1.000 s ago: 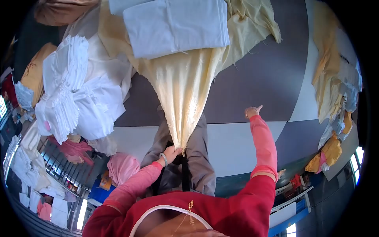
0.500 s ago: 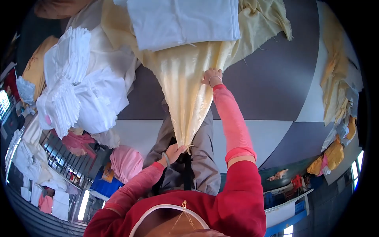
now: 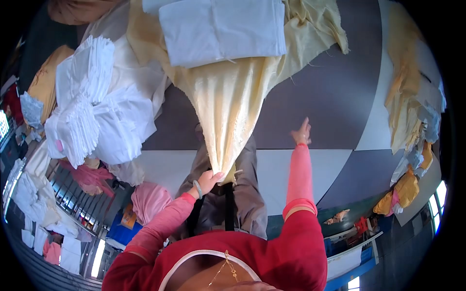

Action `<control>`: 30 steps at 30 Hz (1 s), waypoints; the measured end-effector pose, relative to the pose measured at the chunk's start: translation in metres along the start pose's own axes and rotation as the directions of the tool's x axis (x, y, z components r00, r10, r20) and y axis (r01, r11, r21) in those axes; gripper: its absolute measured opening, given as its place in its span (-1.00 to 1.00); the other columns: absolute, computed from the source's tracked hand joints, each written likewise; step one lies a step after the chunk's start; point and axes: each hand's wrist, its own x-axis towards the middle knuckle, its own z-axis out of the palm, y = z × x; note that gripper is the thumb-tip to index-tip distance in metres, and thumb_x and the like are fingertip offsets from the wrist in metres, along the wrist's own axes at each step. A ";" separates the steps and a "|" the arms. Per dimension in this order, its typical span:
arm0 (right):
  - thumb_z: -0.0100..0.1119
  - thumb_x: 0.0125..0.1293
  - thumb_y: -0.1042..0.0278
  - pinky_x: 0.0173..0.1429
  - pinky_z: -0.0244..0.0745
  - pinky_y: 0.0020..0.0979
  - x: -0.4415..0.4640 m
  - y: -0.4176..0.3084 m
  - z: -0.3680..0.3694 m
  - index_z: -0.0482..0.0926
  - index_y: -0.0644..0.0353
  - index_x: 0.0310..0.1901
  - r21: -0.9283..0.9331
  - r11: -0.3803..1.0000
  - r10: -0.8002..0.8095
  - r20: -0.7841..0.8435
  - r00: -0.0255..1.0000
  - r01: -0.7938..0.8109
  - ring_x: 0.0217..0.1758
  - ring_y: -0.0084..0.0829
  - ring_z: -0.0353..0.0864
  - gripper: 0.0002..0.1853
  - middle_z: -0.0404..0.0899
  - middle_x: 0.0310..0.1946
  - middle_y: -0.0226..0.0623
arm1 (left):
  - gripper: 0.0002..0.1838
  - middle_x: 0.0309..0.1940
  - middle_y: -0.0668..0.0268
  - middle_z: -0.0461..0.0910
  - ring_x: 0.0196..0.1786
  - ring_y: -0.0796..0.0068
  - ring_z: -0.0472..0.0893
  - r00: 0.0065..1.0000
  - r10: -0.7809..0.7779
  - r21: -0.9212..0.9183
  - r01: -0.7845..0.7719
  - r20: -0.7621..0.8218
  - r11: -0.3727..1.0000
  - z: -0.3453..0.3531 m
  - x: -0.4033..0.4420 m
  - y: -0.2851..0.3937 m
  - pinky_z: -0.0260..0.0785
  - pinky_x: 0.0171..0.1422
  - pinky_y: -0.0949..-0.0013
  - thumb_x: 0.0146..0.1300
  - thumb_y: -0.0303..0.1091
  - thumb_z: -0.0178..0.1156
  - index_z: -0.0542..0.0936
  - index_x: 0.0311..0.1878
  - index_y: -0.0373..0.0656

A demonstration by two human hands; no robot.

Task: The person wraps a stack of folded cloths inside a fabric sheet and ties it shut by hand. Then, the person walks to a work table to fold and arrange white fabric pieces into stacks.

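A pale yellow cloth (image 3: 225, 94) stretches from the table toward my lap, gathered into a narrow end. My left hand (image 3: 208, 183) is closed round that gathered end, near my waist. Folded white fabric (image 3: 223, 31) lies on top of the cloth's far part. Over the dark part of the table, my right hand (image 3: 302, 133) is held apart from the cloth with fingers spread and nothing in them.
Stacked white cloth pieces (image 3: 90, 109) are heaped at the left. The dark and white table (image 3: 325, 92) extends to the right, where another yellow cloth (image 3: 404, 97) hangs near its edge. A pink bundle (image 3: 151, 202) sits by my left forearm.
My right hand has let go of the yellow cloth and moved right and toward me. My left hand still grips the gathered end, slightly farther left.
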 end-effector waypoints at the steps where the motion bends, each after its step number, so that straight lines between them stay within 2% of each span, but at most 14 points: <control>1: 0.27 -0.15 0.24 0.17 -0.08 0.13 -0.004 0.033 0.012 -0.09 -0.12 0.24 -0.089 0.991 0.108 0.035 0.994 -0.104 0.19 -0.29 0.24 -0.08 0.19 0.18 -0.23 | -0.57 -0.40 0.16 0.56 -0.32 0.45 0.52 1.000 -0.012 -0.032 0.012 0.010 0.999 -0.002 0.000 0.003 0.31 -0.15 0.41 0.22 -0.12 -0.06 0.47 -0.17 -0.39; 2: 0.31 -0.15 0.23 0.19 -0.21 0.23 -0.001 0.065 0.025 -0.29 -0.15 0.29 -0.177 0.963 0.215 0.064 0.974 -0.202 0.26 -0.29 0.15 0.06 0.06 0.25 -0.24 | -0.57 -0.39 0.18 0.56 -0.33 0.49 0.51 1.000 -0.024 -0.062 0.025 0.017 0.998 -0.004 -0.001 0.008 0.31 -0.16 0.43 0.23 -0.13 -0.06 0.47 -0.16 -0.40; 6: 0.28 -0.07 0.24 0.21 -0.09 0.16 0.005 0.128 -0.001 -0.14 -0.11 0.30 0.086 0.831 0.363 0.665 0.652 -0.550 0.23 -0.26 0.19 -0.06 0.14 0.21 -0.21 | -0.58 -0.38 0.31 0.54 -0.34 0.61 0.47 0.998 -0.066 -0.272 0.070 0.025 0.960 -0.006 -0.003 0.018 0.30 -0.21 0.51 0.24 -0.15 -0.06 0.47 -0.15 -0.41; 8: 0.21 0.00 0.26 0.19 0.03 0.05 0.004 0.152 0.023 -0.06 -0.08 0.29 0.444 0.716 0.103 0.696 0.710 -0.539 0.19 -0.27 0.25 -0.16 0.22 0.16 -0.19 | -0.60 -0.37 0.31 0.54 -0.34 0.60 0.48 0.994 -0.107 -0.354 0.103 0.008 0.930 -0.006 -0.007 0.040 0.32 -0.20 0.52 0.23 -0.15 -0.04 0.48 -0.17 -0.38; 10: 0.11 0.08 0.28 0.13 0.20 -0.12 -0.018 0.159 0.050 0.04 -0.05 0.26 0.878 0.444 -0.238 0.305 0.922 -0.176 0.13 -0.31 0.32 -0.30 0.32 0.09 -0.17 | -0.62 -0.36 0.30 0.54 -0.32 0.60 0.50 0.992 -0.123 -0.425 0.102 -0.020 0.899 -0.009 -0.006 0.053 0.33 -0.19 0.51 0.22 -0.16 -0.02 0.49 -0.18 -0.36; 12: 0.00 0.18 0.28 0.10 0.25 -0.25 -0.059 0.084 -0.048 0.10 0.02 0.22 0.805 0.188 0.028 0.568 0.823 -0.563 0.07 -0.34 0.38 -0.45 0.41 0.00 -0.23 | -0.66 -0.32 0.27 0.55 -0.28 0.55 0.52 0.992 -0.121 -0.524 0.085 -0.033 0.847 -0.014 -0.004 0.068 0.34 -0.15 0.48 0.22 -0.20 -0.01 0.48 -0.18 -0.34; 15: -0.01 0.20 0.19 0.08 0.26 -0.24 -0.058 0.068 -0.058 0.16 0.05 0.18 0.807 -0.072 -0.249 0.554 0.794 -0.586 0.07 -0.33 0.37 -0.49 0.41 -0.01 -0.25 | -0.68 -0.27 0.24 0.54 -0.25 0.52 0.53 0.998 -0.064 -0.727 0.043 -0.001 0.685 -0.021 -0.007 0.116 0.34 -0.11 0.46 0.23 -0.24 -0.03 0.46 -0.14 -0.34; 19: -0.08 0.21 -0.07 0.12 0.22 -0.20 -0.087 -0.009 -0.064 0.19 0.10 0.14 0.634 0.135 -0.435 0.728 0.530 -0.761 0.09 -0.30 0.35 -0.44 0.39 0.01 -0.20 | -0.69 -0.20 0.18 0.52 -0.18 0.47 0.53 0.999 0.018 -0.874 -0.037 -0.033 0.484 -0.027 -0.008 0.163 0.34 -0.06 0.42 0.24 -0.28 -0.04 0.42 -0.11 -0.36; 21: -0.11 0.17 -0.20 0.21 0.10 -0.18 -0.124 -0.068 -0.081 0.17 0.14 0.17 0.510 0.218 -0.330 0.841 0.429 -0.832 0.15 -0.27 0.28 -0.32 0.32 0.09 -0.23 | -0.68 -0.17 0.15 0.51 -0.13 0.45 0.52 0.997 0.054 -0.871 -0.069 -0.049 0.486 -0.031 -0.018 0.179 0.34 -0.03 0.40 0.23 -0.31 -0.04 0.41 -0.09 -0.40; 23: -0.15 0.16 -0.25 0.27 0.02 -0.17 -0.164 -0.118 -0.115 0.18 0.15 0.17 0.362 0.117 -0.716 0.676 0.173 -0.925 0.17 -0.25 0.25 -0.30 0.29 0.11 -0.23 | -0.67 -0.17 0.14 0.50 -0.12 0.45 0.51 0.992 0.066 -0.830 -0.126 -0.108 0.543 -0.031 -0.038 0.191 0.33 -0.02 0.41 0.22 -0.33 -0.04 0.40 -0.09 -0.42; 25: -0.08 0.18 -0.14 0.24 0.11 -0.22 -0.198 -0.154 -0.130 0.22 0.19 0.13 0.159 0.053 -0.884 0.467 0.028 -0.986 0.14 -0.29 0.30 -0.36 0.35 0.06 -0.25 | -0.69 -0.16 0.14 0.50 -0.15 0.44 0.52 0.984 0.069 -0.787 -0.171 -0.162 0.592 -0.039 -0.064 0.188 0.34 -0.05 0.42 0.20 -0.36 -0.04 0.42 -0.11 -0.43; 27: 0.05 0.17 0.04 0.16 0.24 -0.27 -0.222 -0.177 -0.161 0.25 0.21 0.10 0.427 -0.030 -0.805 0.526 0.275 -0.904 0.08 -0.32 0.35 -0.45 0.38 0.01 -0.25 | -0.69 -0.19 0.16 0.51 -0.17 0.46 0.53 0.972 0.049 -0.751 -0.208 -0.229 0.627 -0.045 -0.087 0.199 0.35 -0.08 0.43 0.20 -0.34 -0.03 0.43 -0.12 -0.42; 28: 0.14 0.11 0.34 0.08 0.32 -0.38 -0.223 -0.186 -0.190 0.22 0.22 0.09 0.469 0.032 -0.781 0.563 0.270 -0.883 0.04 -0.38 0.38 -0.49 0.37 -0.01 -0.26 | -0.69 -0.20 0.17 0.51 -0.17 0.47 0.52 0.977 0.062 -0.760 -0.198 -0.204 0.619 -0.054 -0.092 0.207 0.35 -0.08 0.44 0.20 -0.34 -0.03 0.43 -0.13 -0.42; 30: 0.13 0.08 0.46 0.07 0.32 -0.42 -0.226 -0.202 -0.235 0.18 0.24 0.10 0.725 0.056 -0.781 0.460 0.423 -0.686 0.02 -0.41 0.38 -0.47 0.36 -0.02 -0.26 | -0.69 -0.22 0.19 0.52 -0.16 0.48 0.52 0.982 0.108 -0.773 -0.186 -0.152 0.606 -0.082 -0.087 0.229 0.34 -0.08 0.46 0.19 -0.33 -0.02 0.44 -0.13 -0.41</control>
